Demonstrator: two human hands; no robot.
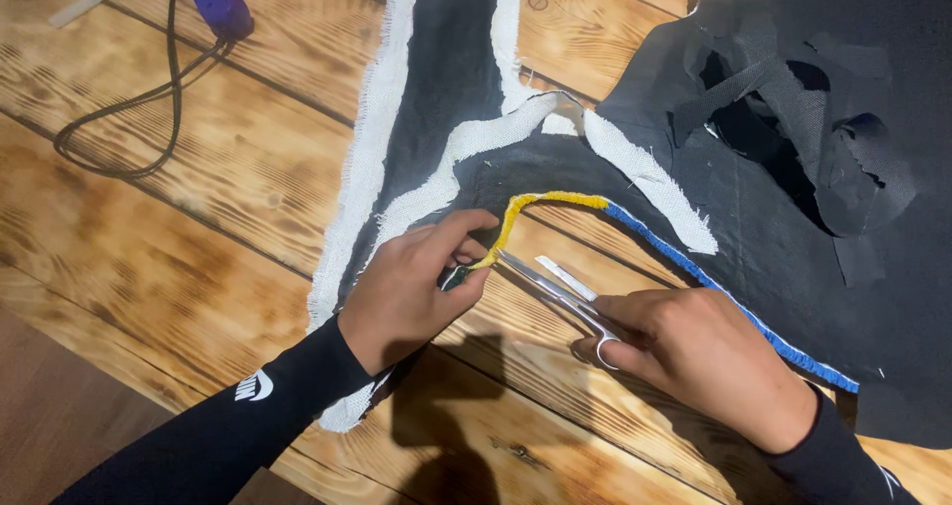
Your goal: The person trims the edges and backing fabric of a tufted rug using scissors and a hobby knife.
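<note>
Warm bright light, sharp focus, dark shadows under hands

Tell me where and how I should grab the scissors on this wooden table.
Grip the scissors by the finger loops at the lower right, where the right hand holds them. Come from the right: the open blades point up-left toward the yellow trim pinched by the left hand.

A: What's the surface?
B: Wooden tabletop (198,218) — wide planks w/ scorched-looking dark grain, running diagonally across the view.
A: Anything past it?
B: Bottom left, beyond the table edge, a plainer brown floor (50,416). 
A: Light?
B: Warm, from above — hard dark shadow falls on the planks near the bottom centre.
</note>
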